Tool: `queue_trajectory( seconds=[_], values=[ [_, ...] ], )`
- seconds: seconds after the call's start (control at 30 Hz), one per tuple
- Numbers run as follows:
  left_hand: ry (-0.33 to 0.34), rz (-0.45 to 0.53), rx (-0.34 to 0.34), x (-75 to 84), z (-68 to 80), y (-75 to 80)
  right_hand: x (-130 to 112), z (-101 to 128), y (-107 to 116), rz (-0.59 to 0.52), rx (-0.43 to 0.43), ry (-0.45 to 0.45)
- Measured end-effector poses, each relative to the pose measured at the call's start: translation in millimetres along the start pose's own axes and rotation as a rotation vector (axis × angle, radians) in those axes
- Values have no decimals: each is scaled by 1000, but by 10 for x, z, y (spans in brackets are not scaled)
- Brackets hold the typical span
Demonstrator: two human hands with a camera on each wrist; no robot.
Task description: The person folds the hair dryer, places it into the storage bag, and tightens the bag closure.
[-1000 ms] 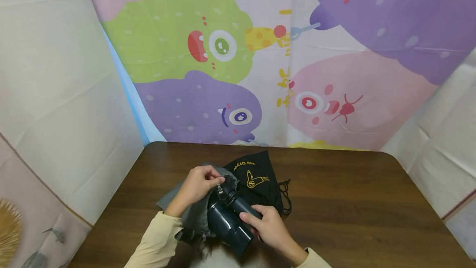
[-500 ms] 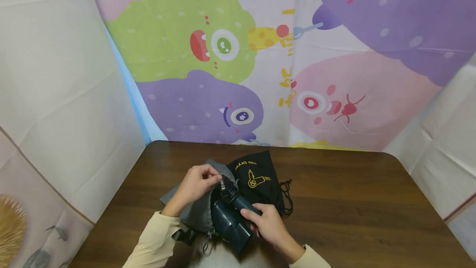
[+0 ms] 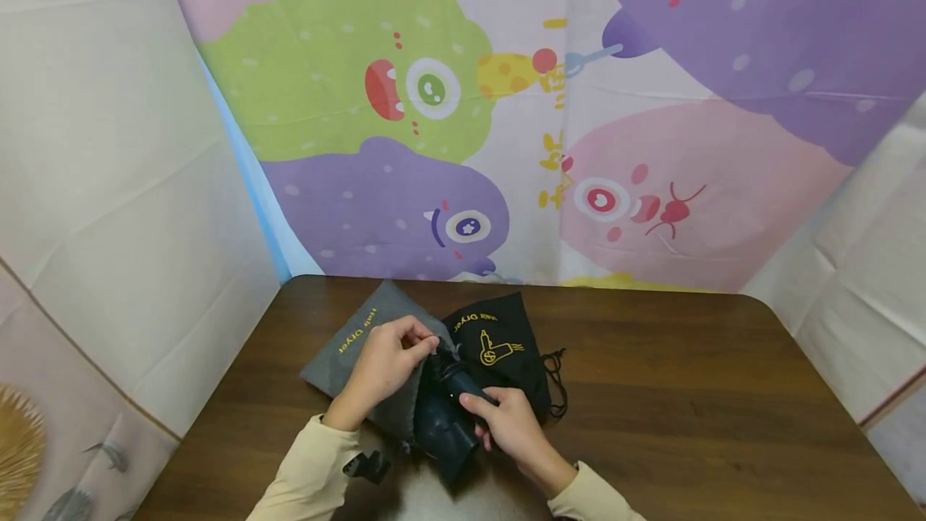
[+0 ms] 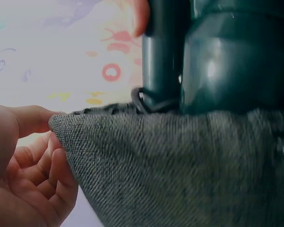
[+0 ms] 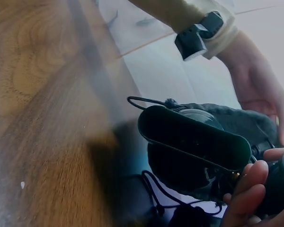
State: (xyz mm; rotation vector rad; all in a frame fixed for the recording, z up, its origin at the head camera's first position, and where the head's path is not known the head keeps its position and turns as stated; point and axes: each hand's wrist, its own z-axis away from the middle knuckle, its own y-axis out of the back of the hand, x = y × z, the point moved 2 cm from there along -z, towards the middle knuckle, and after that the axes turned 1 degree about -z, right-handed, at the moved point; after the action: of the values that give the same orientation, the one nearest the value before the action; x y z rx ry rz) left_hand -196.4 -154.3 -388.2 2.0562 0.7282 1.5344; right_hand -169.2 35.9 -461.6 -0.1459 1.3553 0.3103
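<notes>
A dark green hair dryer (image 3: 443, 424) lies partly inside a grey drawstring pouch (image 3: 394, 412), its nozzle pointing toward me. My right hand (image 3: 510, 428) grips the dryer's handle (image 3: 463, 383). At the pouch mouth, my left hand (image 3: 387, 356) pinches the edge of the cloth between thumb and index finger; the left wrist view shows the grey cloth (image 4: 170, 161) drawn up over the dryer's back part. The flat open nozzle (image 5: 194, 137) faces the right wrist camera. What sits deeper in the pouch is hidden.
Behind my right hand a black pouch (image 3: 499, 344) printed "Hair Dryer" lies flat, its cord (image 3: 555, 383) trailing to the right. The brown wooden table (image 3: 687, 400) ends at a cartoon-printed curtain (image 3: 463, 119) at the back.
The dryer has gone further into the grey pouch. More of the pouch, with its yellow lettering, now shows flat behind my left hand. My right hand has shifted slightly left with the handle.
</notes>
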Motion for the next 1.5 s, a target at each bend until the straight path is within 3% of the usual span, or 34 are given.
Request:
queue_trajectory(
  seconds=[0.27,0.53,0.63,0.7,0.8,0.9,1.07,1.2,1.37,1.43,1.5],
  values=[
    [-110,-126,28,40,55,12,-31,-99,-158,2,-15,-6],
    [-371,-287,81,30,153,-28,-5,-145,-323,-71,6,-60],
    [-477,-302,15,64,178,-149,-15,-179,-400,-94,22,-64],
    [-496,-286,-38,79,195,-214,-15,-195,-439,-119,33,-64],
    [-452,-277,-38,55,220,-242,-3,-203,-454,-156,59,-68],
    [-377,-306,54,-35,256,-201,9,-207,-422,-192,80,-74],
    [-329,-386,203,-242,348,-148,27,-203,-349,-236,80,-75],
    [-249,-416,267,-389,428,-138,33,-211,-318,-266,74,-78],
    [-93,-414,287,-516,545,-109,31,-221,-301,-283,74,-78],
    [-53,-377,252,-527,579,-83,29,-225,-301,-288,84,-75],
    [-27,-306,174,-508,600,-61,25,-232,-310,-301,105,-71]
  ],
)
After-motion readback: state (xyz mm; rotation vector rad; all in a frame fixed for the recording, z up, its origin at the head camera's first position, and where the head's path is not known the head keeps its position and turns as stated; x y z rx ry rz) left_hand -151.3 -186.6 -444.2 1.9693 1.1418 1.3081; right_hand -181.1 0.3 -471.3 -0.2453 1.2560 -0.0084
